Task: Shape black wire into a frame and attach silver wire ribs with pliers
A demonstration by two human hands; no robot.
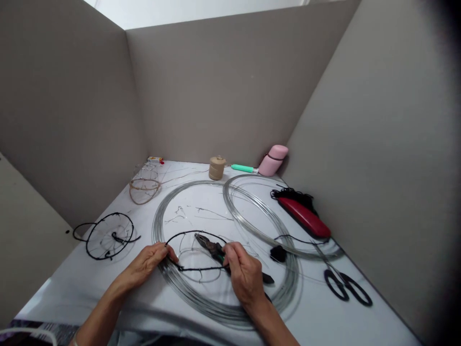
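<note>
My left hand (149,262) pinches one end of a thin black-wrapped wire hoop (194,234) that lies over a large coil of bare silver wire (216,307). In my right hand (245,274), fingers closed, is a pair of dark pliers (211,246). Their jaws point up and left, into the hoop. Both hands rest low over the white table (90,283), near its front edge.
A second silver coil (248,226) overlaps the first at right. A finished black wire frame (108,236) lies left, a tan one (144,187) behind it. Black scissors (345,283), a red case (304,216), a twine spool (217,167) and a pink bottle (272,160) sit right and back. Grey partitions enclose the table.
</note>
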